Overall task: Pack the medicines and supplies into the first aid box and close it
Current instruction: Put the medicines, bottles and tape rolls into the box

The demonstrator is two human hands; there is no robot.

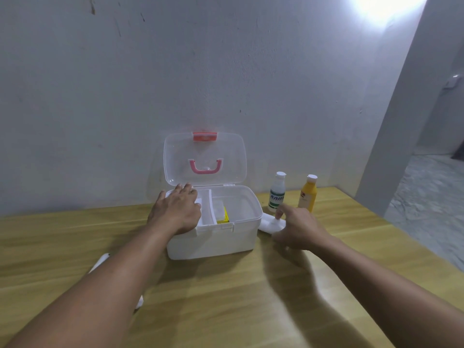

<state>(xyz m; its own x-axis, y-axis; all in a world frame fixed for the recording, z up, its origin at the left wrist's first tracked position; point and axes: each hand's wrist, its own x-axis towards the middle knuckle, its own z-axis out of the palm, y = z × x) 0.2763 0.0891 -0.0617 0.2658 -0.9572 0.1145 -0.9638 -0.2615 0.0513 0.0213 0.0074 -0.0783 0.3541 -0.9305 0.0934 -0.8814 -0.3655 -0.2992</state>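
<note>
The white first aid box (213, 243) stands open on the table, its clear lid (175, 156) with a pink handle upright against the wall. Inside are a white tray insert (209, 209) and a yellow packet (223, 218) under a clear case. My left hand (177, 209) lies flat over the box's left side, fingers spread. Just right of the box a white gauze bundle (270, 224) lies on the table, and my right hand (298, 228) has its index finger and thumb around it. Behind it stand a clear bottle (277, 194) and a yellow bottle (308, 195).
The wooden table (226, 297) ends at the wall behind the box and at an edge on the right. White items (100, 262) lie on the table, partly hidden under my left forearm. A doorway with a grey floor opens at the far right.
</note>
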